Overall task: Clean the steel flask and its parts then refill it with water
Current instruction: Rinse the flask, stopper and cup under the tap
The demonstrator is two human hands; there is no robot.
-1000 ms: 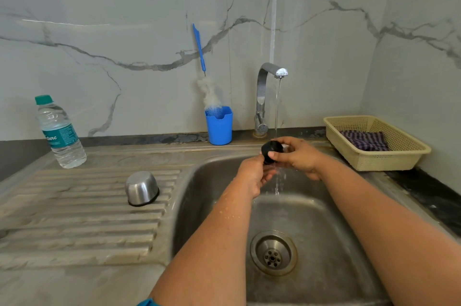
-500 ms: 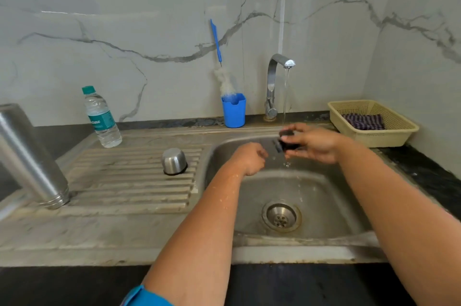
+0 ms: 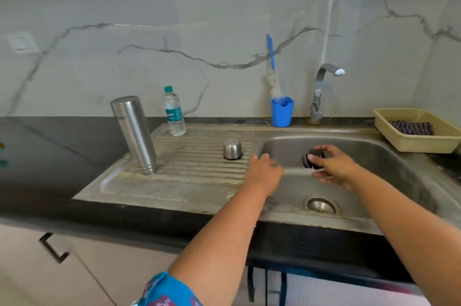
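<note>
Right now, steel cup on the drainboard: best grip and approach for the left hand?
Take the steel cup by its rounded side wall, from above. It sits mouth down on the ribbed drainboard, so no rim is exposed. The left hand hangs close by, to its right; the domed top probably slips when wet.

The right hand [image 3: 333, 168] covers most of the black stopper [image 3: 311, 158], so only its left end shows, and motion blur smears the lower fingers [image 3: 321, 175]. The left hand [image 3: 264, 173] is blurred too; how its fingers lie cannot be told. The label on the water bottle [image 3: 173, 113] is too small to read. The basket [image 3: 421, 131] is cut by the right edge, and its wall hides part of the striped cloth [image 3: 411, 128]. Two small coloured things at the left edge [image 3: 2, 153] are cut off and unidentifiable. Whether water runs from the tap [image 3: 324, 88] cannot be told.
</note>
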